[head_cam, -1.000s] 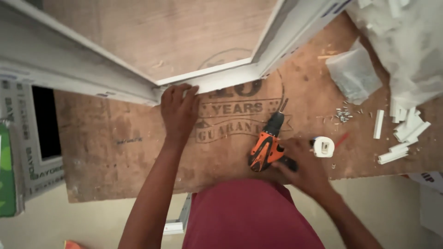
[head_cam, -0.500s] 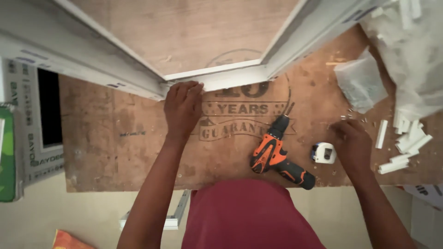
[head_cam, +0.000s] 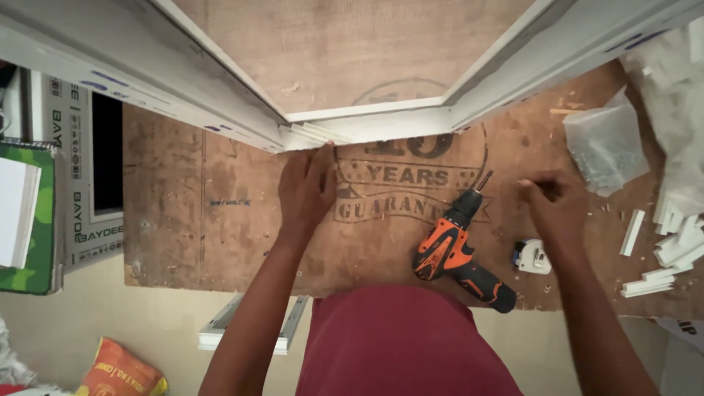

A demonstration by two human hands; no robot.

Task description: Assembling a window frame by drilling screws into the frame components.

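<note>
My left hand (head_cam: 304, 192) lies flat on the plywood board (head_cam: 198, 227), fingertips pressed against the mitred corner of a white window frame (head_cam: 367, 125). My right hand (head_cam: 555, 204) hovers over the board to the right, fingers pinched on what looks like a small screw. An orange and black cordless drill (head_cam: 458, 257) lies on the board between my hands, bit pointing up and away from me. Nothing grips it. A small white tape measure (head_cam: 532, 257) sits just below my right hand.
A clear plastic bag of screws (head_cam: 605, 147) and several short white profile offcuts (head_cam: 664, 253) lie at the right. At the left are a printed carton (head_cam: 81, 191) and a green notebook (head_cam: 33, 220). White profile lengths (head_cam: 249, 326) and an orange sack (head_cam: 121, 375) lie on the floor.
My right hand let go of the drill, which now lies on the board, and moved right and up toward the screw bag, fingers pinching shut. My left hand stayed at the frame corner.
</note>
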